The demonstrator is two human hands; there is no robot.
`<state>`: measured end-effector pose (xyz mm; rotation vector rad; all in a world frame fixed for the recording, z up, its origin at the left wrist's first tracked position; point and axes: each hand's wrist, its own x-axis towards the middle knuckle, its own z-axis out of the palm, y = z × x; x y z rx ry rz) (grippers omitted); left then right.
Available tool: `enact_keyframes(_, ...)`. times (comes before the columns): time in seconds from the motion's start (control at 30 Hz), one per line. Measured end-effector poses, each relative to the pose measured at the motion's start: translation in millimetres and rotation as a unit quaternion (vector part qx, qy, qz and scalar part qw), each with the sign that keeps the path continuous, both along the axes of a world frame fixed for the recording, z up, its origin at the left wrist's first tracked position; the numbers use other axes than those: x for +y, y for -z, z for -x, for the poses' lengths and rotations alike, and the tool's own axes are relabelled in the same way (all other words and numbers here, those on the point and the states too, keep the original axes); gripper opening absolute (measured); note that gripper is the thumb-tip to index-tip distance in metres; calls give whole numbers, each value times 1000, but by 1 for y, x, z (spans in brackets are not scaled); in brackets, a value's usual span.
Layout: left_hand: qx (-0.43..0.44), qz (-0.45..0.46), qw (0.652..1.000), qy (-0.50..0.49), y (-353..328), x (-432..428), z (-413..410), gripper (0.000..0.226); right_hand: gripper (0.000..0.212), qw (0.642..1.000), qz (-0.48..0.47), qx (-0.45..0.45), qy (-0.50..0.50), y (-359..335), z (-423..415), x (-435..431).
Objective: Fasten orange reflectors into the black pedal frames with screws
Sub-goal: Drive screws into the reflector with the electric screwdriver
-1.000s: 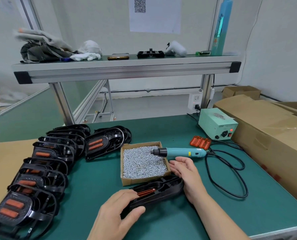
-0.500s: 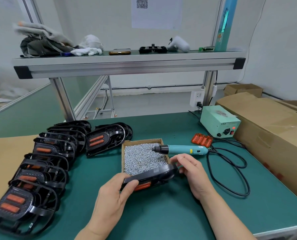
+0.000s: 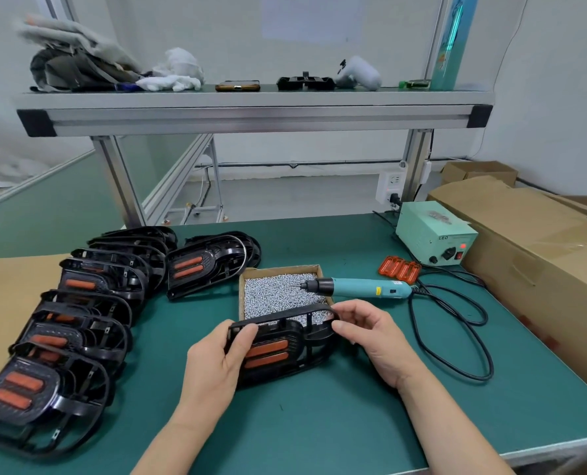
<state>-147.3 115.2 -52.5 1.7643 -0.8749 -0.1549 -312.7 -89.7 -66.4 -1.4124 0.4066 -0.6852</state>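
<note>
Legible: "LED" only, printed on the front panel of the pale green power supply box (image 3: 435,234); print on the wall sheet (image 3: 312,15) and on the electric screwdriver (image 3: 364,289) yellow sticker is too blurred to read.

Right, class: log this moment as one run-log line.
left hand: grips pedal frame | right hand: pinches its loop end | orange reflectors: in frame | screwdriver: unheld, tip over screw box
</note>
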Motion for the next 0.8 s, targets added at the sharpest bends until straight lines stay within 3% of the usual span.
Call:
enact_keyframes(0.2, 34, -22, 999, 18, 12, 17, 3, 32, 22, 1000, -1, 19, 24, 2, -1, 0)
enact_keyframes(0.3, 8, -53, 999, 1, 19, 26, 1, 10, 20, 999, 1, 35, 36, 3, -2, 0)
enact_keyframes(0.47, -12, -84, 996, -3, 24, 33, -2, 29, 13, 998, 14, 45, 52, 1, -2, 2)
enact_keyframes(0.8, 24, -39, 999, -11, 25, 31, -4, 22, 4, 993, 50, 49, 93, -3, -9, 14)
